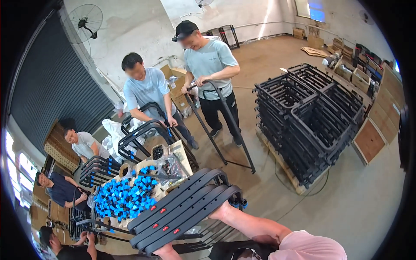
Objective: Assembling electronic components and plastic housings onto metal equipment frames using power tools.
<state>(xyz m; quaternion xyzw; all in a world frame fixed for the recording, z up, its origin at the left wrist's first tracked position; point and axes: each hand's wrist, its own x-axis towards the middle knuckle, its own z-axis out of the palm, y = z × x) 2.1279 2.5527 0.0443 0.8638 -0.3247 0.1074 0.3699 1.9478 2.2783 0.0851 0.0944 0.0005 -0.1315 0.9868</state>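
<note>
Several long black curved bars [186,206], each with a small red piece near its left end, lie side by side in front of me. At their near left end is my left hand [164,252], partly cut off by the lower edge of the picture. My right hand [220,211] grips the bars from the near right side, its fingers hidden beneath them. Both hands look closed around the bars. Just beyond, a heap of blue and black plastic fittings [125,195] covers a table. More black tubes with blue ends [243,203] show under the bars' right end.
Stacked black frames [303,117] stand on a wooden pallet [277,160] to the right. Across the table, one person [149,93] handles bent black tubes [147,132]; another [210,65] holds a black frame [232,117] upright. Several people work along the left.
</note>
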